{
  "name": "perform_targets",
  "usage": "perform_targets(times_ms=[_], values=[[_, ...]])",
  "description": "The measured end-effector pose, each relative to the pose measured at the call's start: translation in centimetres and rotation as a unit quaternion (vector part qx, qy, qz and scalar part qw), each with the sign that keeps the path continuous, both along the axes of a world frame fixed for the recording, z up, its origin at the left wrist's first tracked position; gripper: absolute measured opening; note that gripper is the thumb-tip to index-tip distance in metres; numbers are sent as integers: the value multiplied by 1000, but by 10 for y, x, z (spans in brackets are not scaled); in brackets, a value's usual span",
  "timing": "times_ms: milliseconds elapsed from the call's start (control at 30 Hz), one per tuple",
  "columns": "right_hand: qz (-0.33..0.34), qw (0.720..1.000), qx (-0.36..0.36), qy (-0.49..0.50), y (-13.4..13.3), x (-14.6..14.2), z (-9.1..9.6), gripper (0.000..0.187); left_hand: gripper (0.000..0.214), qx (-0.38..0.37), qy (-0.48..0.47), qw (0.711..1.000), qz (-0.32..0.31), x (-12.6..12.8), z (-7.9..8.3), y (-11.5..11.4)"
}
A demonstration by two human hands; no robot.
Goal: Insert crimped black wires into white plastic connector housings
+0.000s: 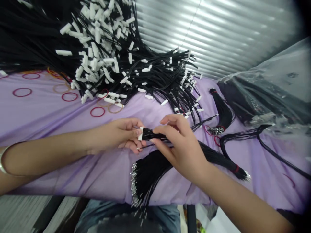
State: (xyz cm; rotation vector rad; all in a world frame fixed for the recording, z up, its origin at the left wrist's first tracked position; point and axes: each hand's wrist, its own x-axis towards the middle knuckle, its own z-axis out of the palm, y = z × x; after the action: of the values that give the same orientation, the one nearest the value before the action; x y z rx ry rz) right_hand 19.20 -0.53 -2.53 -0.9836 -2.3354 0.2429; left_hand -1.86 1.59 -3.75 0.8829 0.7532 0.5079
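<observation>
My left hand point(126, 133) pinches a white connector point(140, 134) between thumb and fingers. Black wires point(147, 134) run from it to the right into my right hand point(183, 147), whose thumb and fingers close round them. One thin wire with a pale tip point(139, 148) sticks out near the lower fingers of my left hand. Below the hands a fanned bunch of black wires point(152, 168) with bare silvery ends hangs over the table edge. Another bundle point(216, 157), tied with a red band, passes behind my right wrist.
A big heap of black wires with white connectors point(96, 51) covers the back of the purple cloth point(43, 113). Red rubber bands point(69, 96) and tan ones lie around. At the right are a tied bundle point(221, 108) and a clear plastic bag point(272, 87).
</observation>
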Motion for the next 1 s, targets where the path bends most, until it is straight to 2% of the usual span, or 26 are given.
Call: perform_targets(times_ms=[133,233,300,400,567,733,1000], values=[[60,996,-4,-64,2,4,0,14,8,-36,-12,999,12,-1,2,3],[78,993,7,-91,2,1,-2,18,9,-34,-27,999,7,-3,0,3],[79,996,17,-43,1,1,1,17,14,-23,-33,999,4,-3,-3,2],[78,992,0,100,-1,3,7,13,20,-13,-29,999,6,-1,-6,-1],[24,988,-89,124,5,3,0,12,51,14,-11,1000,-13,-1,-9,0],[16,987,-96,125,2,-5,-7,14,39,9,-2,1000,-23,-2,-4,-3],[-14,986,-91,140,3,-9,-12,12,28,13,4,999,-36,-5,-6,0]])
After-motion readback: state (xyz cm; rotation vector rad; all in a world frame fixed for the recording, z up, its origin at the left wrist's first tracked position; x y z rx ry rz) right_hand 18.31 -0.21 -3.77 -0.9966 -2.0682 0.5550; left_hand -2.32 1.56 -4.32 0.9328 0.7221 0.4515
